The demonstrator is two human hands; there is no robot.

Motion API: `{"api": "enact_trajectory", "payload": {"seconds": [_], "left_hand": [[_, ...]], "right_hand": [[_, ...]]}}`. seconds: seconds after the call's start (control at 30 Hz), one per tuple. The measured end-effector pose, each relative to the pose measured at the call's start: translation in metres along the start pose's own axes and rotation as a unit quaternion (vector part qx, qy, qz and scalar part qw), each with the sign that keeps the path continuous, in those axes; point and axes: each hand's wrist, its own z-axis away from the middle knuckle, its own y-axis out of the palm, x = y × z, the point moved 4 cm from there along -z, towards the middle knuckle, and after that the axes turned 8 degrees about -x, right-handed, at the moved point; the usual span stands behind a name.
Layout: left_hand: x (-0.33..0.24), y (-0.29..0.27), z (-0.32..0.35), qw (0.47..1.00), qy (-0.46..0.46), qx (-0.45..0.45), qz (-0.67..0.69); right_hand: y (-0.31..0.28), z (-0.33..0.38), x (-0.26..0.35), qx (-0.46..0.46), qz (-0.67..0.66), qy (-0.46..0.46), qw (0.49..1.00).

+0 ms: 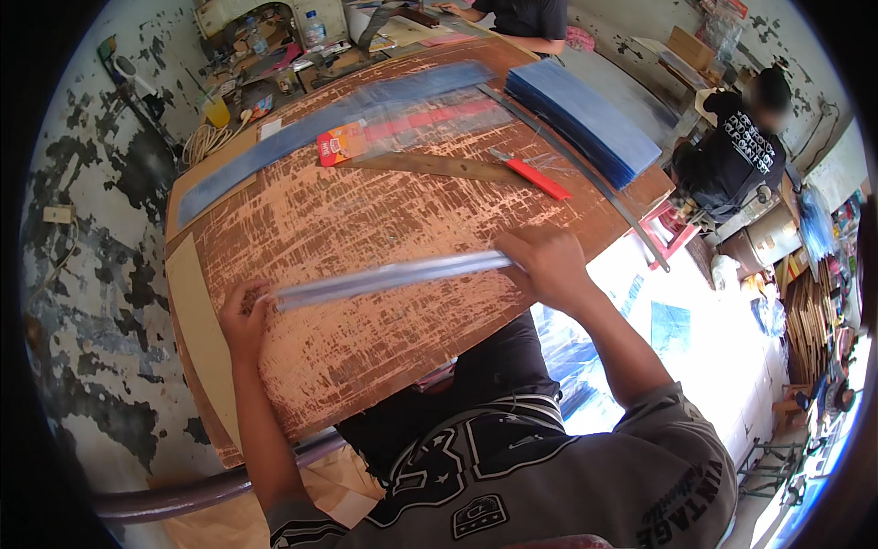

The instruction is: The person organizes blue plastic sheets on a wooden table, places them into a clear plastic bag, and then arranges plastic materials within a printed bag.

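Note:
A long, narrow strip of clear bluish plastic sheet stretches between my hands, just over the scored wooden table. My left hand has its fingers closed on the strip's left end. At the other end, my right hand grips the strip, with its fingers wrapped round it. Beyond the strip lie a red-handled cutter knife and a flat metal ruler. A thick stack of blue plastic sheets rests at the table's far right.
The scratched tabletop tilts across the view. A long blue plastic sheet, a red-and-yellow packet and a long metal bar lie on it. Bottles crowd a bench behind. One person sits at right; another works at the far side.

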Motion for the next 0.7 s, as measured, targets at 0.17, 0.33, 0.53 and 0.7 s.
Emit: {"api": "enact_trajectory", "payload": {"seconds": [0.17, 0.33, 0.53, 0.7], "left_hand": [[-0.008, 0.01, 0.0, 1.0, -0.009, 0.015, -0.008], [-0.015, 0.011, 0.001, 1.0, -0.01, 0.02, -0.022], [-0.01, 0.014, -0.001, 0.998, 0.016, 0.035, -0.049], [-0.008, 0.013, 0.001, 0.976, 0.161, 0.039, -0.144]], "right_hand": [[-0.021, 0.101, -0.018, 0.098, -0.14, 0.142, 0.975], [-0.024, 0.195, -0.023, 0.145, -0.217, 0.28, 0.924], [-0.007, 0.32, -0.051, 0.128, -0.18, 0.476, 0.851], [0.026, 0.407, -0.054, -0.004, -0.296, 0.586, 0.754]]}}
